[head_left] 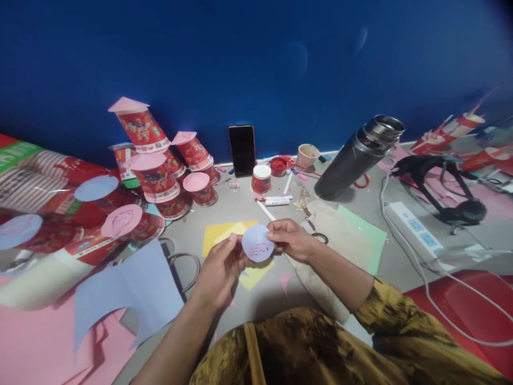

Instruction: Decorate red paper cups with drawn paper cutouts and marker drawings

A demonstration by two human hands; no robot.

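Note:
Between my two hands is a light blue paper disc with pink and dark marks drawn on it. The fingers of my left hand pinch its left edge, and those of my right hand pinch its upper right edge. Beneath the disc lie yellow paper pieces on the grey table. An upside-down red paper cup with a white base stands beyond, close to white marker pens. Over on the left, red patterned cups are stacked with pink and blue paper discs between and on them.
A dark phone leans against the blue wall. To the right stand a tilted-looking steel flask, green paper, a black head strap and a power strip with a white cable. Cut blue paper and pink sheets lie front left.

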